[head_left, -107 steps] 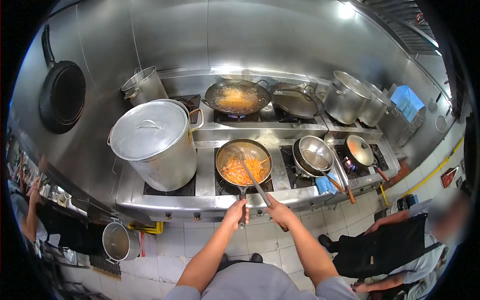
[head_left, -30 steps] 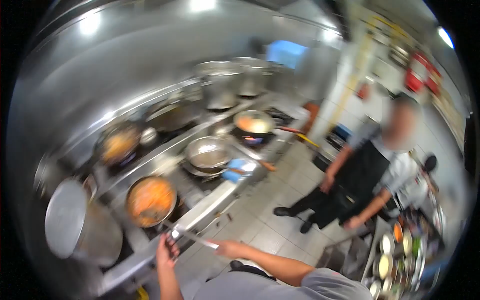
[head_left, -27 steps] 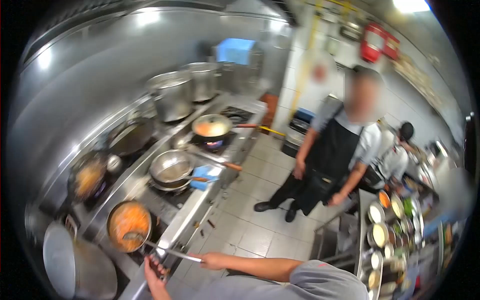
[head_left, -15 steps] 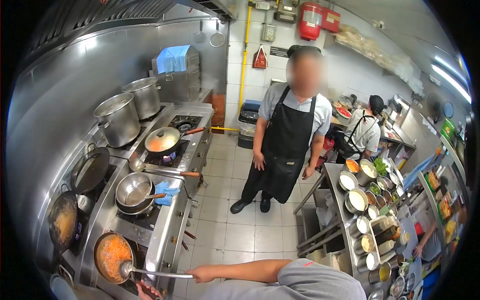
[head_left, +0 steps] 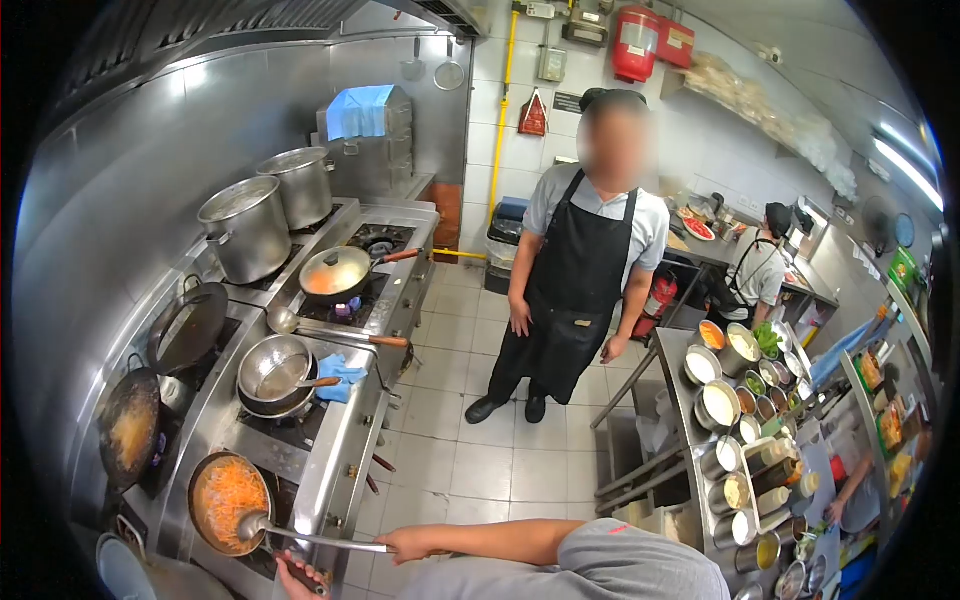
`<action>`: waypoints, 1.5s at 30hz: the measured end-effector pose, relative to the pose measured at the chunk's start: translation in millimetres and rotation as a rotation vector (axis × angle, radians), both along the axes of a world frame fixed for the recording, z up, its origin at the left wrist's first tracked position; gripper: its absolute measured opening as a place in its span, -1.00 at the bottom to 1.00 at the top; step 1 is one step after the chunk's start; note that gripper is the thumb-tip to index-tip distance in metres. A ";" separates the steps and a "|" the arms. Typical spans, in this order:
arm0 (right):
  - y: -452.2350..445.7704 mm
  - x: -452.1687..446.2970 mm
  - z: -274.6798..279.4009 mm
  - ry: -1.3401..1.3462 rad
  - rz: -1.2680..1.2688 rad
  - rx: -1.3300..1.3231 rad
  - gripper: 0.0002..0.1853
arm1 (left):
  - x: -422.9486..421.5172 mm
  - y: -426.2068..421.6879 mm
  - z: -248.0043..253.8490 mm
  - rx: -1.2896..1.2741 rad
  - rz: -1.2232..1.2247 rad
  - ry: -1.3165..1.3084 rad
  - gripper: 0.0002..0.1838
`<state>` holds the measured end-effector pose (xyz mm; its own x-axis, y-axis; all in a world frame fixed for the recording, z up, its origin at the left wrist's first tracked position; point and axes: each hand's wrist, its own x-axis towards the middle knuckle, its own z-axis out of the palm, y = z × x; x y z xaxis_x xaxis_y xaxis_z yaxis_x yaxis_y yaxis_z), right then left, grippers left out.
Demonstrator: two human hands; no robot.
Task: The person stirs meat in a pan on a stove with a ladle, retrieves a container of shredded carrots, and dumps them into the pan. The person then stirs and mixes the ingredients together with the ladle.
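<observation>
At the lower left, a pan (head_left: 208, 535) of shredded orange food (head_left: 228, 492) sits on the front burner. My left hand (head_left: 298, 577) is wrapped round the pan's handle at the bottom edge of the view. To its right, my right hand (head_left: 408, 544) grips the end of a long metal ladle (head_left: 330, 543), whose bowl rests at the pan's right side against the food. Behind this pan stands a strainer (head_left: 274, 368) with a wooden handle, set over another pan, beside a blue cloth (head_left: 341, 378).
Dark woks (head_left: 130, 428), tall pots (head_left: 243, 230) and a lidded pan (head_left: 335, 274) stand on the stove. A person in a black apron (head_left: 575, 290) faces me in the aisle. Another person (head_left: 757, 265) works behind. At right, a counter (head_left: 680, 400) holds several food containers.
The view has swung right from the stove to the aisle and the person there. The ladle's bowl has shifted from mid-pan to its right side. Both hands keep their holds.
</observation>
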<state>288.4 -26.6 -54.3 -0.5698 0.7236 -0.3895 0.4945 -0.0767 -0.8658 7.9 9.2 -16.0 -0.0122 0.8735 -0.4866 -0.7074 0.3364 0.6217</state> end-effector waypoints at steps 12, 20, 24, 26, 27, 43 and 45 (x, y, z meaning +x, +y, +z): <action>7.4 2.5 44.6 0.060 -0.024 0.235 -0.26 | 5.7 0.1 7.7 -0.020 0.000 -0.011 -0.69; 12.2 13.7 74.3 0.059 -0.020 0.107 -0.28 | 9.9 11.8 14.4 -0.019 -0.040 -0.191 -0.76; 37.6 15.7 108.5 -0.007 -0.053 0.148 -0.32 | 26.5 14.2 28.8 -0.065 0.014 -0.091 -0.81; 57.6 1.3 104.1 -0.065 -0.047 0.276 -0.32 | 22.5 9.6 23.0 -0.061 0.076 -0.098 -0.76; 65.6 -11.1 109.8 -0.115 -0.070 0.293 -0.32 | 15.4 6.6 15.6 -0.052 0.060 -0.118 -0.74; 150.0 -1.4 157.7 -0.545 0.459 0.731 -0.28 | 23.4 4.1 18.6 -0.020 0.132 -0.070 -0.74; 152.1 12.9 172.2 -0.542 0.439 0.688 -0.27 | 24.1 3.5 17.8 -0.013 0.133 -0.065 -0.74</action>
